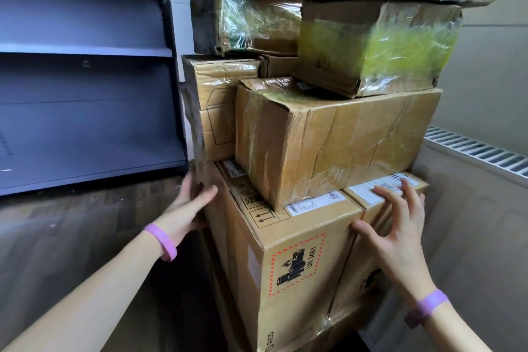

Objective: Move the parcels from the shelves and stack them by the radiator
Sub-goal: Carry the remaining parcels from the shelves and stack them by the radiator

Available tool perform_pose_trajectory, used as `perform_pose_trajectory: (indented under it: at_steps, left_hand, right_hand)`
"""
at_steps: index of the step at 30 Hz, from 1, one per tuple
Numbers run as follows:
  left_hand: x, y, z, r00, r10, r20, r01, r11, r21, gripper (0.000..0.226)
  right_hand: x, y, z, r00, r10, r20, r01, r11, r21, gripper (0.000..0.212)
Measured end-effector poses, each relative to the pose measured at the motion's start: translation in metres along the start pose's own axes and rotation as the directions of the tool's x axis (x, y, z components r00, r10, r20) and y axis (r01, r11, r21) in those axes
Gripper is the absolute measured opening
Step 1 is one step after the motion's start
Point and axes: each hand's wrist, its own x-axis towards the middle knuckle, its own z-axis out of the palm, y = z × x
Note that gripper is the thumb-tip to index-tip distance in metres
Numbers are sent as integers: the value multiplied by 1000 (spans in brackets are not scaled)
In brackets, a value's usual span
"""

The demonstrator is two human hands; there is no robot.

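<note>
Beside the radiator (480,151), well apart from the grey shelves (85,51), the stack of parcels (285,226) stands several tiers high, and the step in hand appears to be squaring it. The left hand (191,203) lies flat and unclenched against the stack's left flank, at the foot of a tall flat carton (211,111). The right hand (400,231), fingers spread and gripping nothing, rests on the white-labelled carton (363,194) next to the battery-hazard carton (297,266). Good practice is probably to push with flat palms, low and evenly from both sides, so the base cartons close up without jolting what they carry. The crumpled carton (337,146) overhangs the front edge of the tier beneath it, and the film-wrapped parcels (371,48) above sit askew, so a sudden shove could tip them forward. They are best nudged back only once the base is firm.
</note>
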Motion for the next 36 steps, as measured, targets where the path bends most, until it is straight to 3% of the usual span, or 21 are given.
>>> perform_pose_trajectory:
  at_steps: [4,9,15,21,28,36]
  left_hand:
    - [-10,45,-2,996,76,38,-72,993,-89,120]
    - [-9,93,12,989,66,130,-55,994,-92,131]
    - [-1,105,40,993,5,120,-23,988,154,159]
    - [17,95,52,997,5,-75,24,929,369,124]
    - [18,96,55,992,-16,-124,64,915,399,123]
    - [12,93,57,989,32,-141,26,919,392,108]
  right_hand:
    - [1,-8,-9,1000,7,10,-7,1000,4,68]
    - [19,-29,-18,999,-32,22,30,996,83,85]
    - [30,-32,-17,987,-68,148,61,997,49,104]
    - [24,-23,-10,986,-10,169,10,1000,1,104]
    - [24,-21,-6,986,-52,155,79,983,-169,107]
    - [22,-21,-5,988,-27,154,56,981,-186,110]
